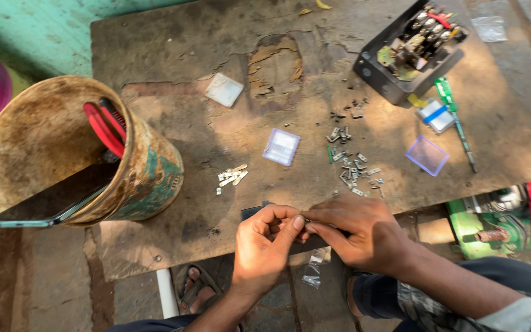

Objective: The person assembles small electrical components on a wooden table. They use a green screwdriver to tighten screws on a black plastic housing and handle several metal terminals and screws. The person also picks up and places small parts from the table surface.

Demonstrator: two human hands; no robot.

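Both hands are held close together, low in the middle of the view. The left hand [270, 237] is curled, with its fingers bent in and its thumb pressed against the tips of the right hand [354, 230]. The right hand is laid flat, palm down, with its fingers pointed left. Something tiny seems pinched between them. Both forearms are stretched up from below.

My hands [314, 230] meet at the board's [173, 55] near edge; bucket [149, 178] left; loose contacts [351, 166] ahead; switch box [410, 49] far right.
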